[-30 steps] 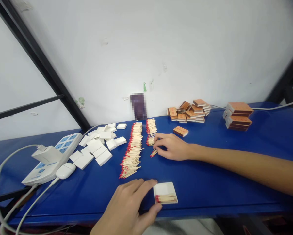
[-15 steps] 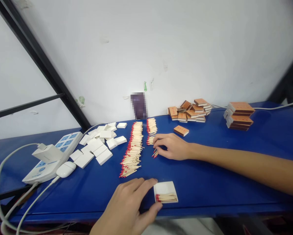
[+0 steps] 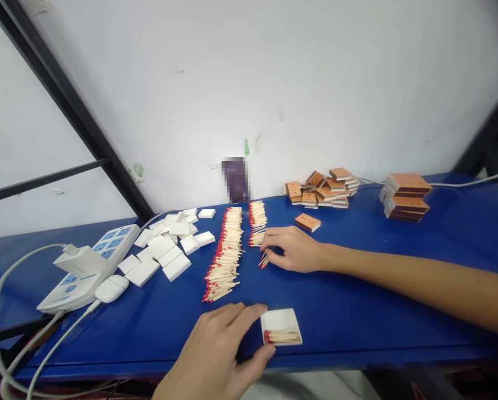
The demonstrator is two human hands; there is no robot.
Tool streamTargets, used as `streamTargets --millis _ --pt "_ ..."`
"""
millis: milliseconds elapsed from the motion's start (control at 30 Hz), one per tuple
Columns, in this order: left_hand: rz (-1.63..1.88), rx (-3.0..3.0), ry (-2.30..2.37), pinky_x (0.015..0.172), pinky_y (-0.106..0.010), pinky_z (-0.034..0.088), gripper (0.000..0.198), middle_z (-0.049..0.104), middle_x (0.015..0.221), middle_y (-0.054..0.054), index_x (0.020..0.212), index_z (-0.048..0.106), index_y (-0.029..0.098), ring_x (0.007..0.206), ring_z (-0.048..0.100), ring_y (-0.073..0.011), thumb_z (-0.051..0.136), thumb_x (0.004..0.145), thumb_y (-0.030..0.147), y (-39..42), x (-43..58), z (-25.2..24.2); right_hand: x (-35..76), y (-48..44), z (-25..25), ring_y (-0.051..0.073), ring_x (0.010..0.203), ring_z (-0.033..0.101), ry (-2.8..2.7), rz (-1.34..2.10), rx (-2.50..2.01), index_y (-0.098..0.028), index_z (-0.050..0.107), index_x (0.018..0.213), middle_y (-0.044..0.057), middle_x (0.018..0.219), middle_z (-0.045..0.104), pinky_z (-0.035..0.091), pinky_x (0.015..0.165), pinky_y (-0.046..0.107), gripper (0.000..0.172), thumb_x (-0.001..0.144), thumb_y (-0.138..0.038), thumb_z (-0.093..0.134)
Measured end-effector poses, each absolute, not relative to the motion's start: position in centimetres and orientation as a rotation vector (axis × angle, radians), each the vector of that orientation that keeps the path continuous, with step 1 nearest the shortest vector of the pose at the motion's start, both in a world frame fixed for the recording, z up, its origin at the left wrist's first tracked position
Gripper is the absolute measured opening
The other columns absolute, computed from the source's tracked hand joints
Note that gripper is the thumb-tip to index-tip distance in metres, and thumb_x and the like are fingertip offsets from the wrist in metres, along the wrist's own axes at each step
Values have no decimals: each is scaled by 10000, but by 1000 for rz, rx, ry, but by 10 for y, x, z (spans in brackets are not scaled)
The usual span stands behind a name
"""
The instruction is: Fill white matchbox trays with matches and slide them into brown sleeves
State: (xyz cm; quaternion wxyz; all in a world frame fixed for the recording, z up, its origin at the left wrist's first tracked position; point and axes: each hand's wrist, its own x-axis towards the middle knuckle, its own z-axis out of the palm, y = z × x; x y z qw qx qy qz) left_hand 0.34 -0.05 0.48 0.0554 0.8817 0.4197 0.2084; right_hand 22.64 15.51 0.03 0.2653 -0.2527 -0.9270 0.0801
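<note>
My left hand [image 3: 219, 347] grips the left end of a white matchbox tray [image 3: 281, 319] between thumb and fingers, near the table's front edge. Several red-tipped matches [image 3: 282, 336] lie along the tray's near side. Farther back, my right hand [image 3: 288, 248] is closed on a few matches [image 3: 263, 260], their red heads poking out below the fingertips. Just beyond those fingers is a short row of matches [image 3: 257, 219]. To its left runs a longer row of matches [image 3: 227, 253], heads facing left.
White trays [image 3: 169, 244] lie heaped at left, beside a white power strip [image 3: 94, 266] with cables. A pile of orange matchboxes [image 3: 326, 189] stands near the wall, one single matchbox [image 3: 307, 222] before it. Stacked matchboxes [image 3: 407, 197] stand at right on the blue table [image 3: 357, 316].
</note>
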Motion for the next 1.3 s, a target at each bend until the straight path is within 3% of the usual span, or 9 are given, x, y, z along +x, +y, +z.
streamTargets --millis 167,400,733,933,1300 --pt "614 2659 1282 752 -345 565 361 689 973 -31 1275 562 249 839 685 -222 637 933 333 0 2 5 228 157 -2 159 777 635 -2506 247 -680 -158 708 887 57 925 689 459 720 271 167 851 -125 548" --pt "603 2669 1286 748 -348 566 370 687 963 -30 1280 557 248 825 683 -221 644 929 323 0 2 4 229 160 -2 172 860 651 -2544 370 -523 -160 723 998 71 990 685 496 802 294 324 824 -36 480" --pt "628 2673 1268 747 -335 564 356 687 969 -30 1279 567 245 845 685 -220 621 941 346 1 2 4 231 159 2 198 916 606 -2570 440 -481 -172 683 1050 80 1041 645 473 845 328 355 744 -59 542" --pt "600 2659 1291 745 -326 560 355 692 976 -36 1275 573 247 845 684 -218 632 934 324 0 2 5 229 160 3 178 855 580 -2584 455 -475 -175 671 985 42 907 633 453 817 317 240 800 -77 555" --pt "596 2665 1279 744 -353 565 367 689 969 -33 1282 560 247 848 687 -231 635 933 331 0 3 5 229 159 3 175 834 571 -2575 426 -483 -167 667 976 43 906 630 446 798 309 211 801 -100 571"
